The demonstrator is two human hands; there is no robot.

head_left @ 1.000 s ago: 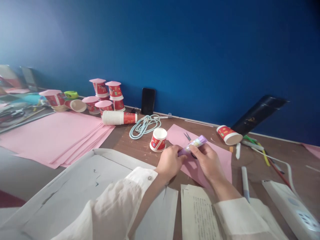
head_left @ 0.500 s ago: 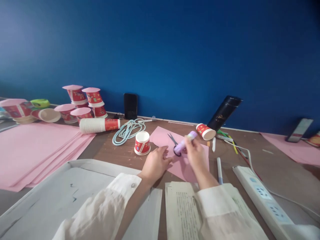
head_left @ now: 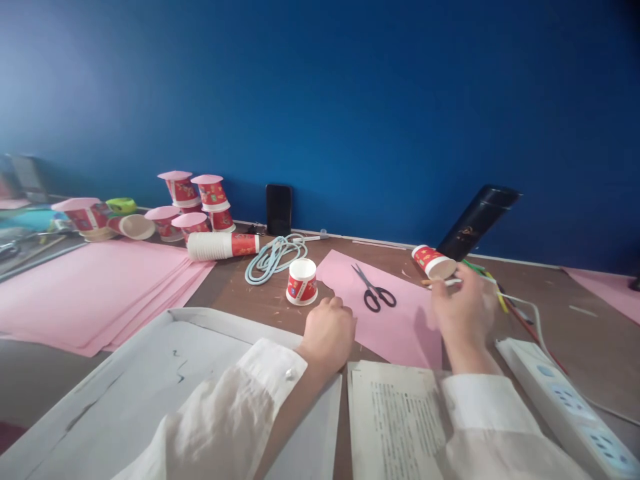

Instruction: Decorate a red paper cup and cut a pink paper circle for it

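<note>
My left hand point(head_left: 330, 333), its fingers curled in, rests at the near-left edge of a pink paper sheet point(head_left: 410, 333); nothing shows in it. Just beyond stands a red and white paper cup point(head_left: 302, 287), mouth up. Black-handled scissors point(head_left: 373, 289) lie slightly open on the sheet. My right hand point(head_left: 463, 323), smeared by motion, is at the sheet's right side, close to a paper cup point(head_left: 433, 261) lying on its side. A small white piece point(head_left: 453, 283) shows between its thumb and fingers; whether it is gripped is unclear. The purple stick is out of sight.
Pink-topped cups point(head_left: 210, 193) are stacked at back left, near a nested cup row point(head_left: 220, 245) and a coiled cable point(head_left: 273, 259). A phone point(head_left: 279, 210) and a black bottle point(head_left: 480, 220) lean on the wall. A power strip point(head_left: 565, 400) and printed papers point(head_left: 395, 420) lie nearer.
My right hand has moved right, off the scissors toward the lying cup, and the purple stick it held no longer shows. My left fingers have curled in. The view has turned slightly left.
</note>
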